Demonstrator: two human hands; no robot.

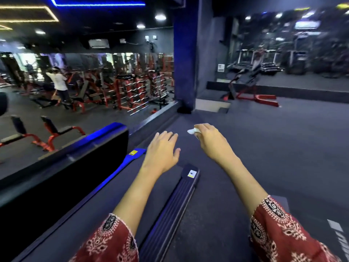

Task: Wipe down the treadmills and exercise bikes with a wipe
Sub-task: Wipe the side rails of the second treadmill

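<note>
Beneath the left forearm runs the dark belt of a treadmill (94, 210), edged on the far left side by a blue rail (120, 168) with a yellow sticker (133, 153) just left of the wrist. The left hand (163, 148) hovers palm down above the far end of the belt, fingers loosely spread and relaxed, grasping nothing and touching nothing that can be made out. Just to its right and slightly further forward, the right hand (209, 140) is curled around a small white wipe (192, 131), a crumpled tuft of which pokes out past the thumb and forefinger toward the left hand. The wipe is held in the air, apart from the treadmill. Between the two forearms lies the treadmill's ribbed side rail (173, 205), its end cap carrying a small white and yellow label (192, 173) just below the left hand's thumb. Both arms emerge from red sleeves (279, 227) printed with a pale pattern. Under and beyond the right hand spreads dark gym floor (273, 140). Left of the left hand stands a black panel (71, 171), and past it a wall mirror (90, 82) shows red benches (56, 131) and weight racks, somewhat blurred.
</note>
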